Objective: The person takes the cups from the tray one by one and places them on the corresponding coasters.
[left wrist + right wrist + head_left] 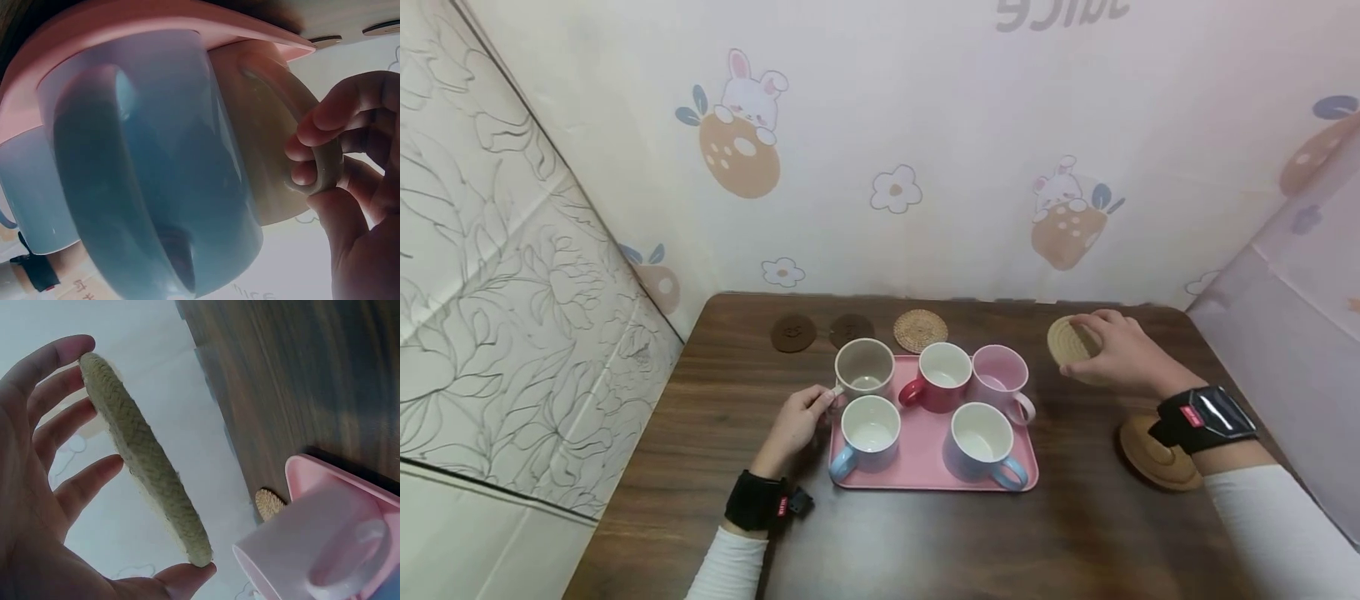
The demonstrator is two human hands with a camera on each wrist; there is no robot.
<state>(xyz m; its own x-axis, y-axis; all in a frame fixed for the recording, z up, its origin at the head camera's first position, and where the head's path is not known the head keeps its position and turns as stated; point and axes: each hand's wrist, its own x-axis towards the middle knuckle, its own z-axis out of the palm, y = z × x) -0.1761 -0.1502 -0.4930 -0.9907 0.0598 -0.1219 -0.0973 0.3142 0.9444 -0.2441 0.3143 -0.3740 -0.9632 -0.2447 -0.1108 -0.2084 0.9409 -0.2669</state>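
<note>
Five mugs crowd the pink tray (925, 475), packed close, with hardly a gap for fingers between them. The beige mug (865, 367) sits at the tray's back left corner, its handle facing open tabletop (700, 433), where the left hand (793, 425) comes in freely. Behind the tray, two dark coasters (793, 333) and a woven coaster (921, 330) line the back edge, near the wall. Right of the tray there's a bare lane, bounded by the right hand (1120, 354) with its woven coaster and a wooden coaster stack (1157, 462). The front of the tabletop lies open.
</note>
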